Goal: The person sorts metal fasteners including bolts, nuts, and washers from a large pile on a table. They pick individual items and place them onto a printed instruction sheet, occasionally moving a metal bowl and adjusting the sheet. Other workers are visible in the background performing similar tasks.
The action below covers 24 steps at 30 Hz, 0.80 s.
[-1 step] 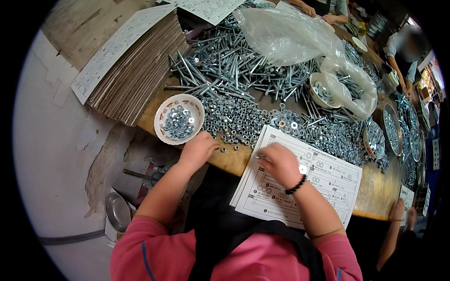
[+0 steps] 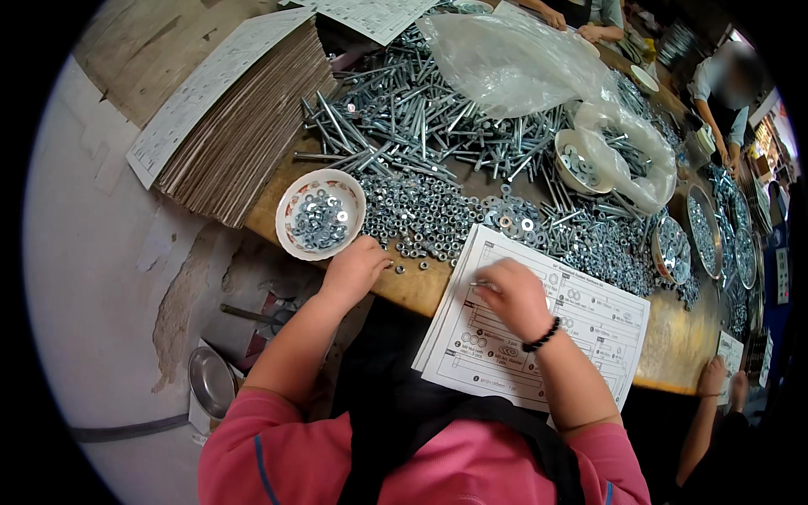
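My left hand (image 2: 355, 271) rests at the table's front edge, just below a white patterned bowl (image 2: 288, 239) of washers. Its fingers are curled together beside some loose nuts (image 2: 401, 268); a small metal bit shows at the fingertips, too small to name. Over a printed sheet (image 2: 589, 353) with line drawings of hardware, my right hand (image 2: 515, 296) is closed in a pinch. A small shiny metal piece (image 2: 478, 284) sticks out from its thumb and fingers, its kind unclear. Ahead of both hands spreads a heap of nuts (image 2: 412, 215), with washers (image 2: 509, 220) beside it.
A tall stack of cards (image 2: 244, 126) stands at the left. Long bolts (image 2: 454, 118) lie piled behind the nuts, partly under a clear plastic bag (image 2: 522, 63). Bowls and trays (image 2: 705, 231) of hardware stand at right. Other people's hands (image 2: 714, 376) work around the table.
My right hand has shifted a little to the right over the sheet, covering a washer-like ring that showed beside it. My left hand has stayed in nearly the same place.
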{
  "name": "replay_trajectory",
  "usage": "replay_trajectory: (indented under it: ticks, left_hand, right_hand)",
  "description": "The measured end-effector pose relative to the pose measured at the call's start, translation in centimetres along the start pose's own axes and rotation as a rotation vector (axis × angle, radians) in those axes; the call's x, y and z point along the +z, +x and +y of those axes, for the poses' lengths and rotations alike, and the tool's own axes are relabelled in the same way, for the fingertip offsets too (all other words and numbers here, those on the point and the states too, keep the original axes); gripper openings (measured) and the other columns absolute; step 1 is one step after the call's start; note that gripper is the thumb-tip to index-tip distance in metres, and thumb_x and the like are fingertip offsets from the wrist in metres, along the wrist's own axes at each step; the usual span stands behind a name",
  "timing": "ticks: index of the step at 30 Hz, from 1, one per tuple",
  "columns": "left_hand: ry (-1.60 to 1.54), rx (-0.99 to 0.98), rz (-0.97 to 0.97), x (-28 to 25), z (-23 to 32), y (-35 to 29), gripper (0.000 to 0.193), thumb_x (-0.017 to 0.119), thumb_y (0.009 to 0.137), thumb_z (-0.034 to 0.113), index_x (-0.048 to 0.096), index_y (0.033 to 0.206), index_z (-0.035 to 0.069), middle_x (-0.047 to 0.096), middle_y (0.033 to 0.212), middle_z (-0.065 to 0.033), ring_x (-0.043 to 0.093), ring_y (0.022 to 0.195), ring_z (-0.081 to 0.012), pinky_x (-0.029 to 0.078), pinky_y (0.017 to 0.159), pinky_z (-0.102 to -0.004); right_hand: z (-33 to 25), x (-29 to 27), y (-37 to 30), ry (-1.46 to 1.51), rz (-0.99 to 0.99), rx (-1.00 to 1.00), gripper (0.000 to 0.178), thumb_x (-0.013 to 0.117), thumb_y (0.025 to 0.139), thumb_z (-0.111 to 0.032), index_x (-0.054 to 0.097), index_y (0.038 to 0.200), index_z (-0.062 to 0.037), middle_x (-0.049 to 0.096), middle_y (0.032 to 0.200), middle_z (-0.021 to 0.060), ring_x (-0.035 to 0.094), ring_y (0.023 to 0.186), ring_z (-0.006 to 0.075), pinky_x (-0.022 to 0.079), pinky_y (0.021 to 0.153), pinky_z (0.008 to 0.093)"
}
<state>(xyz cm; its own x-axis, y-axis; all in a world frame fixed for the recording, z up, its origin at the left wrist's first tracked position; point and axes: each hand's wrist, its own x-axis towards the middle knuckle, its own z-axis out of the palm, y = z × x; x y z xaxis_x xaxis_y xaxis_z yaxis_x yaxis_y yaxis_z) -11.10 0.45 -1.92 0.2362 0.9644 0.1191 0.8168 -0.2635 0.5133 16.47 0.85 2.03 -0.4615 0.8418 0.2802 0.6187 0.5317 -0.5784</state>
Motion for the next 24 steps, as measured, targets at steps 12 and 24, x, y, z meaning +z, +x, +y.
replay_trajectory:
  ticks: [12,24]
  left_hand:
    - [0.091,0.271,0.057,0.9,0.9,0.5,0.024,0.069,0.067,0.011,0.065,0.091,0.011,0.055,0.085,-0.0045,0.052,0.082,-0.0256,0.041,0.074,-0.0369]
    - [0.043,0.239,0.145,2.2,1.0,1.1,0.021,0.068,0.069,0.009,0.064,0.089,0.008,0.056,0.085,-0.0076,0.053,0.082,-0.0272,0.043,0.073,-0.0373]
  right_hand:
    - [7.0,-7.0,-12.4,-0.223,0.066,0.455,0.015,0.067,0.07,-0.01,0.065,0.084,-0.0131,0.056,0.079,0.0062,0.057,0.074,0.0266,0.047,0.063,0.0354]
    - [6.0,-7.4,-11.9,-0.122,0.133,0.384,0.02,0.068,0.071,-0.011,0.063,0.091,-0.0098,0.057,0.079,0.0057,0.056,0.072,0.0239,0.047,0.063,0.034]
